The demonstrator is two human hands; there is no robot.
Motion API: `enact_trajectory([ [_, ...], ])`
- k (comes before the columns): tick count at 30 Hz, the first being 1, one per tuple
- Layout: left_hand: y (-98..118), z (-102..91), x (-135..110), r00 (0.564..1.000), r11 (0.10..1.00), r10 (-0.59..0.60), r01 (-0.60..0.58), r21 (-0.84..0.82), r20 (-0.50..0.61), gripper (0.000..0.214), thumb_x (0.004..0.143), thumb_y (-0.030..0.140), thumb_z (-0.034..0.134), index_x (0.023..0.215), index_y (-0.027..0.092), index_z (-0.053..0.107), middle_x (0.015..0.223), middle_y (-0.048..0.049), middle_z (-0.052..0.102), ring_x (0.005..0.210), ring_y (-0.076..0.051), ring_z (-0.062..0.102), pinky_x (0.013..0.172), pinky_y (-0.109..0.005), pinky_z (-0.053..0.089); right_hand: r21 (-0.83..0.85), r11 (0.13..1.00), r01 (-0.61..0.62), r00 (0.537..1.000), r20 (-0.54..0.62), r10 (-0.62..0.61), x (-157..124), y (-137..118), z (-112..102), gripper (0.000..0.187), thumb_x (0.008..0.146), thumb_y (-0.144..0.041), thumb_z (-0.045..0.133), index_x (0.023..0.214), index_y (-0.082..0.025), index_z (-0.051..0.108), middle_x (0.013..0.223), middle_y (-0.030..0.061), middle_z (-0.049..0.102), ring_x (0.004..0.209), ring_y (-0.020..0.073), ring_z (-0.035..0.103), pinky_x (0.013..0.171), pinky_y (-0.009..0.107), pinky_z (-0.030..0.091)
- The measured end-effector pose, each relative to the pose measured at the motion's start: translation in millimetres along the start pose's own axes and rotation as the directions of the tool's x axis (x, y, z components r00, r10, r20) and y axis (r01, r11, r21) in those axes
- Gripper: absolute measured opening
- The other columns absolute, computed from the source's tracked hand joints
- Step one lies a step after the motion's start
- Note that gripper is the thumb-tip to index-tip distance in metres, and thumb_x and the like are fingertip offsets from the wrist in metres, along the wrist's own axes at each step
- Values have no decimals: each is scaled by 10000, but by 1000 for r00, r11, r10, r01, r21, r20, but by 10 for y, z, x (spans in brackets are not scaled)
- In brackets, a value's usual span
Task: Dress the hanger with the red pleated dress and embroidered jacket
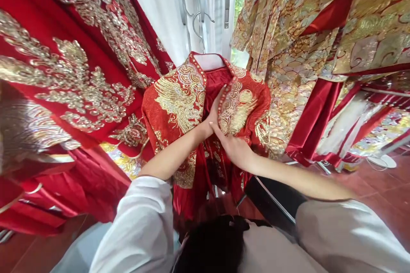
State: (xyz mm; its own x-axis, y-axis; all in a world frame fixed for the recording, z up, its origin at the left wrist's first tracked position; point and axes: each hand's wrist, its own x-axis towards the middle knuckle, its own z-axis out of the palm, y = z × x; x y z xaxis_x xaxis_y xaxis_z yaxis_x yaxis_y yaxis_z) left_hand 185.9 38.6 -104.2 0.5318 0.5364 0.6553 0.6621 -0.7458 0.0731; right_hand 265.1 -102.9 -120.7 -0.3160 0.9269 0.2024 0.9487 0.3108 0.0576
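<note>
A red jacket [179, 102] with gold embroidery and a beaded stand collar hangs in front of me, its front parted over a dark red lining. My left hand [215, 114] crosses to the front edge on the right side. Its fingers slip behind that edge, partly hidden. Lower on the same panel, my right hand [236, 150] grips the cloth, with a digit stretched toward my left wrist and the other fingers mostly out of sight. A metal hanger hook [200, 30] rises above the collar.
Red gowns with gold beading [92, 85] hang close on the left. Gold patterned garments [297, 38] crowd the right. Behind the jacket are a white curtain [150, 4] and a door frame with a lock plate [227, 4]. Red tiles [378, 192] cover the floor.
</note>
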Motion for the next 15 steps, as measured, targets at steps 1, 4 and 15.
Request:
enact_trajectory([
  [1,-49,-144,-98,1000,999,25,-25,30,9,472,927,180,217,1299,160,506,1387,-40,501,1324,-92,409,1075,-360,405,13,997,71,996,54,-72,59,3,103,714,840,-52,356,1509,-226,176,790,119,674,550,172,586,517,262,408],
  [4,-267,-631,-297,995,984,97,-98,152,10,442,895,175,350,1307,178,508,1463,-49,411,1399,-159,294,1187,-391,162,153,977,150,989,-30,-147,248,296,14,647,910,-267,418,1508,-227,176,701,65,667,501,151,553,528,270,432],
  [15,-963,-1017,271,915,951,-309,298,-81,-259,306,823,482,561,761,184,532,776,-77,594,928,-259,577,837,-361,452,230,896,381,822,-527,-215,1354,1451,-613,533,863,-511,473,1287,-193,526,1202,107,600,1129,290,536,987,466,396],
])
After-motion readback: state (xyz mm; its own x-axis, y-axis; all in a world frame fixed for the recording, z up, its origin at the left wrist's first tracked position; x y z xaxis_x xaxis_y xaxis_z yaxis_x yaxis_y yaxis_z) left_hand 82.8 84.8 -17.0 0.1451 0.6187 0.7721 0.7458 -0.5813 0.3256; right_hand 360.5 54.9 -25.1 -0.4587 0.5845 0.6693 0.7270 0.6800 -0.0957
